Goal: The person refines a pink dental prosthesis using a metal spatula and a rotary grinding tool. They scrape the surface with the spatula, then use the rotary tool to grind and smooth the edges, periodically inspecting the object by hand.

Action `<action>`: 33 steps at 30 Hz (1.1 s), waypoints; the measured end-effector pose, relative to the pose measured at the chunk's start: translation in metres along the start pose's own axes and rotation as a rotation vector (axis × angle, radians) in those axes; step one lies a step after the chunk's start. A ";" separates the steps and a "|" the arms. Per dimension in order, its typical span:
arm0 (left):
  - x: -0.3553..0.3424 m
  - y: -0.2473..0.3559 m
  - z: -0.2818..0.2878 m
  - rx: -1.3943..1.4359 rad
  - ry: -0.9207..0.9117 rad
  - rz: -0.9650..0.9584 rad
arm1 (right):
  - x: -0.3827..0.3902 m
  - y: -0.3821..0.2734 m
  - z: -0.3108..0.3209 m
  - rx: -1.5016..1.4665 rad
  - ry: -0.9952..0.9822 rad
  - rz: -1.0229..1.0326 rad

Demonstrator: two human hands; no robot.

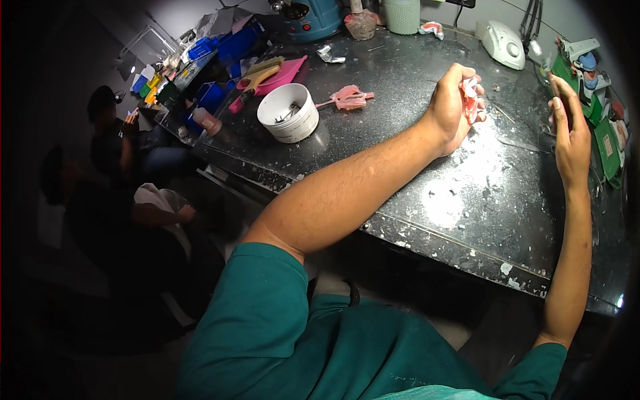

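My left hand [455,110] is over the bench with its fingers closed around a small pink-and-white denture [471,100], partly hidden by the palm and fingers. At the right side of the bench, my right hand [572,130] reaches forward with its fingers stretched out, thumb a little apart from the index finger. Its fingertips are near a clear, blurry object [546,67], and I see nothing plainly held there. A thin metal spatula [523,144] lies on the bench between the hands. Left of them rests a crumpled sheet of pink wax [351,98].
A white tub [289,115] with metal bits stands left, beside a pink dustpan [283,75] and brush [259,79]. A blue machine [310,20], green cup [402,17] and white device [504,45] line the back. Green-based articulators [607,150] crowd the right. Two people sit at left.
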State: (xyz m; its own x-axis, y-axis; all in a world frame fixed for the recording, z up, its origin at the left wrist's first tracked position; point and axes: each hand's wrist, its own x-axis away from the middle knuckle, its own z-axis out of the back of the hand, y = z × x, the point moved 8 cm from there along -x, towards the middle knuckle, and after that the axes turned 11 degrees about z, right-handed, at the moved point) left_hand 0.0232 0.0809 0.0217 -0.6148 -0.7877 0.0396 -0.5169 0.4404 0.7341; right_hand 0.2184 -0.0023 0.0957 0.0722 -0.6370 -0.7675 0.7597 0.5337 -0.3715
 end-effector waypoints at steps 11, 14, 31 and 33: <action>0.004 -0.019 -0.001 0.001 0.049 0.155 | 0.013 -0.062 -0.036 -0.050 -0.212 0.203; -0.005 -0.038 0.007 0.086 -0.055 0.309 | 0.010 -0.063 -0.044 0.059 -0.372 0.094; 0.002 -0.037 -0.001 0.120 -0.159 0.484 | 0.021 -0.056 -0.042 0.339 -0.288 0.204; 0.003 -0.037 -0.002 0.168 -0.159 0.522 | 0.021 -0.061 -0.041 0.343 -0.254 0.233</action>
State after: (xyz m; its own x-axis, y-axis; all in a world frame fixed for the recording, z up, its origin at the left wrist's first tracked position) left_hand 0.0414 0.0611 -0.0037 -0.8894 -0.3784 0.2566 -0.1997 0.8265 0.5264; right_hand 0.1472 -0.0258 0.0806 0.3889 -0.6603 -0.6424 0.8705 0.4918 0.0215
